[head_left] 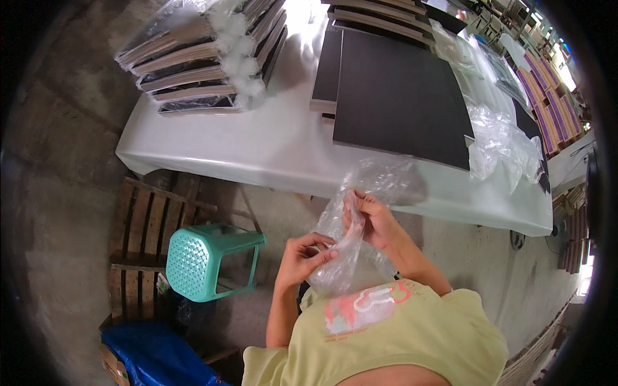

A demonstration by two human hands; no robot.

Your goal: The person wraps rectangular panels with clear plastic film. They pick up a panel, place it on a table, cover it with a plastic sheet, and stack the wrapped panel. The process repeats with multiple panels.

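A clear plastic bag [338, 270] hangs between my two hands, close in front of my body. My left hand [304, 258] pinches its near part between thumb and fingers. Slightly higher and to the right, my right hand [372, 219] grips a gathered edge of the same bag. The bag's far end spreads up over the near edge of the white-covered table [257, 164]. Just beyond it lies a large flat black board [399, 96] on a stack of similar boards.
Plastic-wrapped board stacks [187, 71] stand at the table's far left. More clear plastic bags [499, 141] lie at the right. On the floor to my left are a green plastic stool [190, 264], a wooden pallet [138, 225] and a blue sheet [154, 354]. Striped stacks [547, 96] stand farther right.
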